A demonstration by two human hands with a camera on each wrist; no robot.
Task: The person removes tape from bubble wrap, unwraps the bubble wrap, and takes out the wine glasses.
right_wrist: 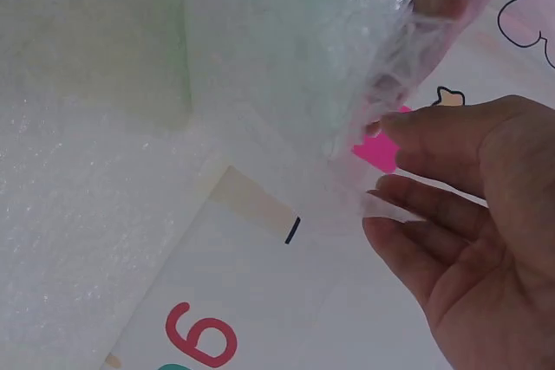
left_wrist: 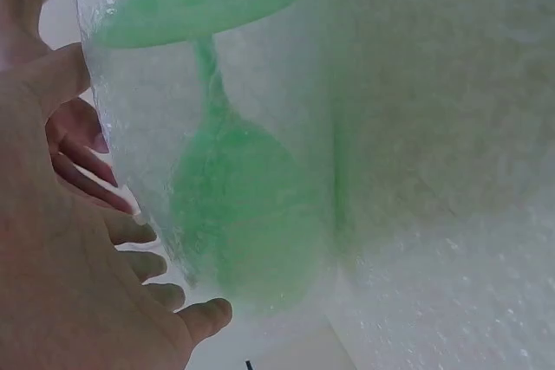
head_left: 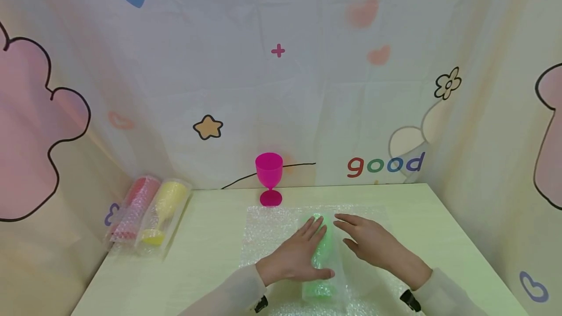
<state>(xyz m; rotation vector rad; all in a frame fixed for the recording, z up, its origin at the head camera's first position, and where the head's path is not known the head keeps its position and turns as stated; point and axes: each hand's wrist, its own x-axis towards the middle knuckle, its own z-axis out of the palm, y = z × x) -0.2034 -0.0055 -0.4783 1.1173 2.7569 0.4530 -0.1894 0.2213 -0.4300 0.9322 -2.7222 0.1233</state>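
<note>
A green goblet (head_left: 323, 247) lies on its side under bubble wrap (head_left: 268, 233), its foot toward the front of the table. In the left wrist view the goblet (left_wrist: 251, 214) shows cloudily through the film. My left hand (head_left: 295, 257) rests across the wrapped goblet, fingers straight and thumb spread. Just right of the bundle is my right hand (head_left: 373, 243), its fingers loosely extended toward the wrap's edge. The right wrist view has the fingertips of the right hand (right_wrist: 468, 223) close beside the film; whether they touch it I cannot tell.
An unwrapped magenta goblet (head_left: 269, 172) stands upright behind the sheet. At the table's left edge lie two bubble-wrapped bundles, a red one (head_left: 139, 204) and a yellow goblet (head_left: 167, 204). A printed curtain (head_left: 307, 111) hangs behind the pale table (head_left: 206, 238).
</note>
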